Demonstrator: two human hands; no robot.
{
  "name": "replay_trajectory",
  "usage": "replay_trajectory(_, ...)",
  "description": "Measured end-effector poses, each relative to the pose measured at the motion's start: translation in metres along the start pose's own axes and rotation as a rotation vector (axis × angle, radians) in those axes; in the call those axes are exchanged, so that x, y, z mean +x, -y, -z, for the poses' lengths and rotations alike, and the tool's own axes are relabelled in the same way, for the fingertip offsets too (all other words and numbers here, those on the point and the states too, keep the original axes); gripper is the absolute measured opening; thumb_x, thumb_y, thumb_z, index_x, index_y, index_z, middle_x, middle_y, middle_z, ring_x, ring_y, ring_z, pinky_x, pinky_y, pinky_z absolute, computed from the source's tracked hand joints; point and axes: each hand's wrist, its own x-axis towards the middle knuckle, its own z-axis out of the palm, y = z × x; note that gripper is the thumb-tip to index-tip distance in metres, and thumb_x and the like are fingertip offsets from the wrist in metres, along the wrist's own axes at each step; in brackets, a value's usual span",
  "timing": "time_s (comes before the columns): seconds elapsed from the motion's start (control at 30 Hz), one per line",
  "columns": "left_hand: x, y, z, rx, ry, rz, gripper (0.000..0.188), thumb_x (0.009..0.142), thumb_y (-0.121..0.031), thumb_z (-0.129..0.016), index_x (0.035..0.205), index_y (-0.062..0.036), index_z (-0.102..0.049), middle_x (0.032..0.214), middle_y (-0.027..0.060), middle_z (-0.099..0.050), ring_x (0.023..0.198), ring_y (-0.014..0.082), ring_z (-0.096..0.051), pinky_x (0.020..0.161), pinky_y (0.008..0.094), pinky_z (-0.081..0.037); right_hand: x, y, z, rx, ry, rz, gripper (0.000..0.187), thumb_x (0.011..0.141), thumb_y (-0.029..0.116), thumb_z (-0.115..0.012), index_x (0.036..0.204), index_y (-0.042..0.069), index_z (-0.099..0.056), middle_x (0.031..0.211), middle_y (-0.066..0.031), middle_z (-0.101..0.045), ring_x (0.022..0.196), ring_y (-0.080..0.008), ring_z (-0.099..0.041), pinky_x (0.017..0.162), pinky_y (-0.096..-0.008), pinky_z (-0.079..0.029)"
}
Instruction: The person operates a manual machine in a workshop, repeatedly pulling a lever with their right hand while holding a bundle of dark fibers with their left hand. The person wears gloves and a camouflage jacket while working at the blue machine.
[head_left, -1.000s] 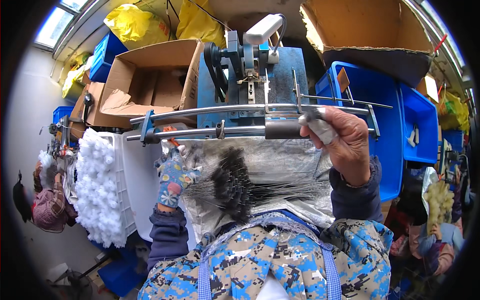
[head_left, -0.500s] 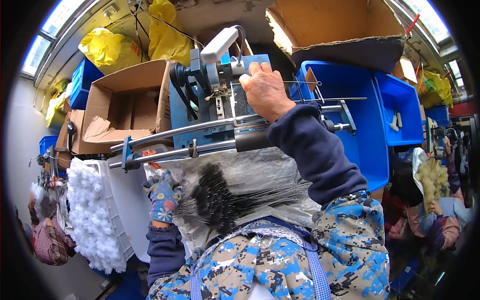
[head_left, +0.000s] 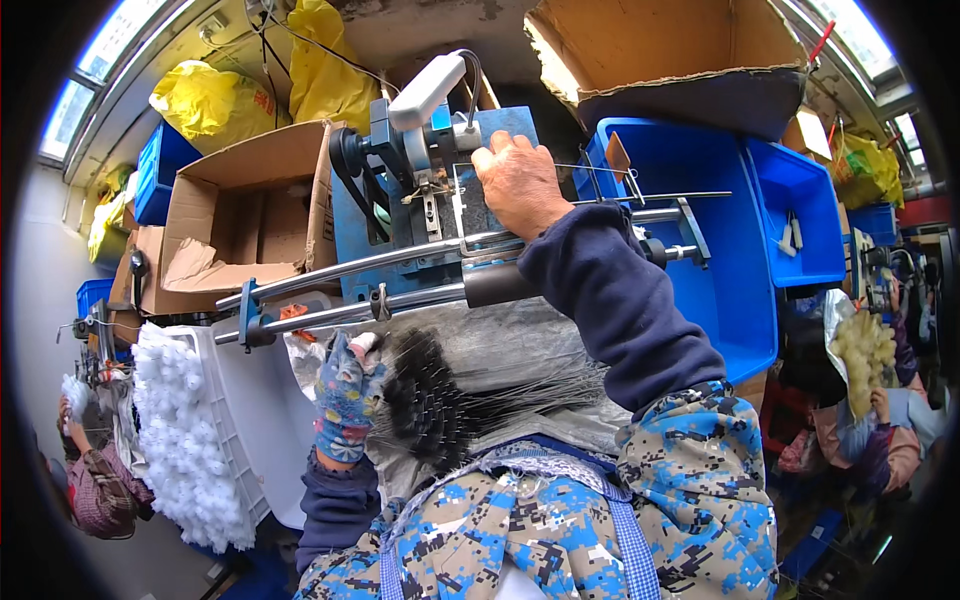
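From my remote view, the right hand (head_left: 522, 185) curls over the blue machine (head_left: 430, 205), fingertips hidden — grip unclear; the gloved left hand (head_left: 345, 400) bends beside black-tufted wires (head_left: 425, 405) — whether grasping, I can't tell.

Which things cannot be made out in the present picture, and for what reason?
Head view: fingertips of the right hand, hidden by the hand's back.
Head view: a stretch of the lower metal rod, covered by the right sleeve.
Head view: the top of the large cardboard box, cut off by the upper edge.
Head view: whether the left hand holds anything; its pale fingertips are too small to tell.
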Motion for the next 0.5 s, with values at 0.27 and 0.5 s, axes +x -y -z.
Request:
replay_trajectory(0.27,0.016,-0.054,0.025,-0.205,-0.07,-0.099,0.039,0.063,-0.005,-0.066,0.102,-0.007,-0.062,0.095,0.014,-0.061,0.086,0.0303,-0.059,0.077,0.0352,-0.046,0.005,-0.007,-0.009,0.107,-0.033,0.01,0.013,0.075,0.01,-0.052,0.081,0.01,-0.063,0.085,-0.0083,-0.06,0.084,-0.0276,-0.055,0.073,-0.0423,-0.037)
replay_trajectory(0.5,0.017,-0.069,0.047,-0.408,-0.098,-0.03,0.022,0.076,-0.001,-0.061,0.099,-0.0012,-0.062,0.085,0.0097,-0.064,0.075,0.0176,-0.062,0.068,0.027,-0.049,0.008,-0.012,-0.012,0.049,0.026,-0.09,0.018,0.076,0.017,-0.054,0.089,0.011,-0.065,0.097,-0.0099,-0.058,0.095,-0.0282,-0.049,0.08,-0.0451,-0.033)
